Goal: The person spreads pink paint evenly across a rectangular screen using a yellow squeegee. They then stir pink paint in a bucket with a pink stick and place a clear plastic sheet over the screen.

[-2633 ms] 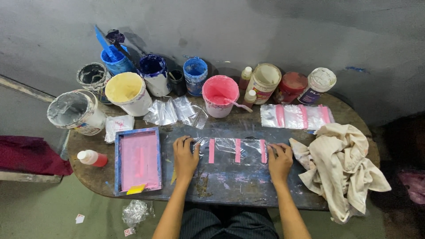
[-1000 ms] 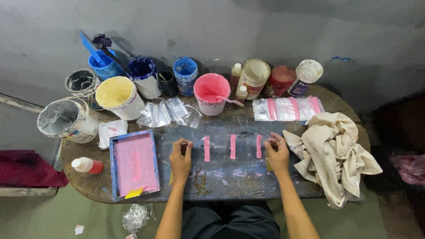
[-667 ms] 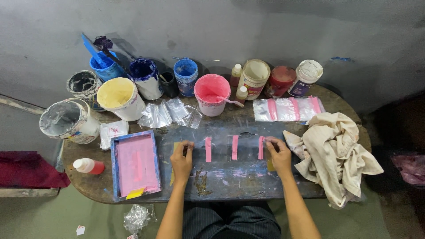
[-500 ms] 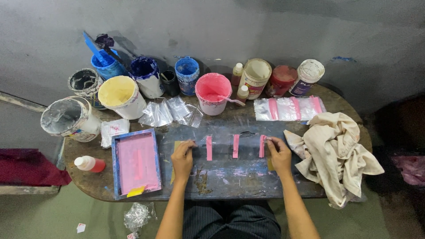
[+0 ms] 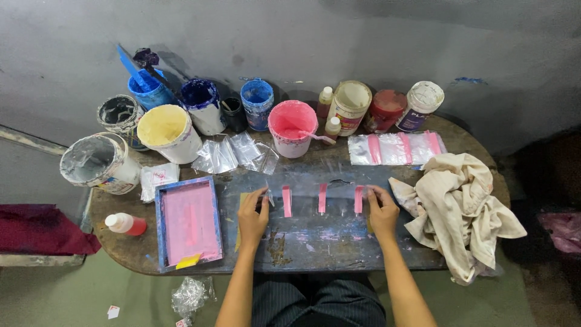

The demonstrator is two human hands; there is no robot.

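Round table [image 5: 423,266] crowded with paint buckets at the back, beige rag [image 5: 466,212] at right. Clear plastic sheet [image 5: 321,197] with three pink stripes lies mid-table; left hand [image 5: 253,217] and right hand [image 5: 382,211] each pinch an end, grip closed on it.

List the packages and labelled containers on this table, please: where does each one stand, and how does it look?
Cream-lidded jar: back centre, round, with red and white label.
White tub: back right, white lid, dark label.
Small white packet: left of the pink-filled tray, flat, with red print.
Clear plastic sheet with pink stripes: centre, held at its ends by the left hand and right hand.
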